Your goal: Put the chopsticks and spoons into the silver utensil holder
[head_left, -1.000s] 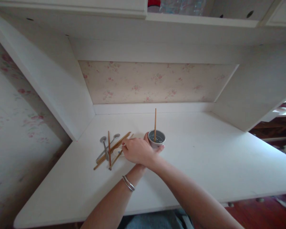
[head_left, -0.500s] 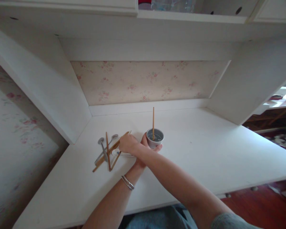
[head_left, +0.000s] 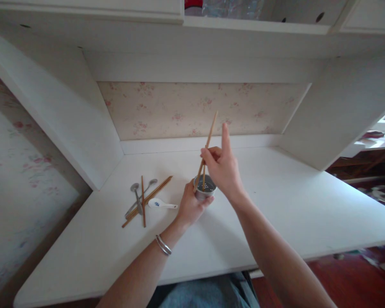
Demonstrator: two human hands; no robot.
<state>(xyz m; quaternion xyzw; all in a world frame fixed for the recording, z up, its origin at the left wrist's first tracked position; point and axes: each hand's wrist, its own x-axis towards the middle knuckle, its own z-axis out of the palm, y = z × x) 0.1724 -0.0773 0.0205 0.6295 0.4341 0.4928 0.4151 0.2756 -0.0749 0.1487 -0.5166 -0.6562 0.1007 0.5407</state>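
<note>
My left hand is wrapped round a grey utensil holder with a perforated bottom, keeping it upright on the white desk. Above it, my right hand pinches a wooden chopstick between thumb and fingers, index finger pointing up. The chopstick's lower end is at the holder's left rim; whether it is inside I cannot tell. Another chopstick stands in the holder, its upper part hidden by my right hand. To the left lie several chopsticks, metal spoons and a white ceramic spoon with a blue mark.
The white desk has a side panel on the left and another on the right. Behind it is a flowered back wall. A shelf with clear plastic items hangs overhead.
My right hand has moved from the pile on the left up to the right, over the holder, bringing a chopstick with it. My left hand still grips the holder.
</note>
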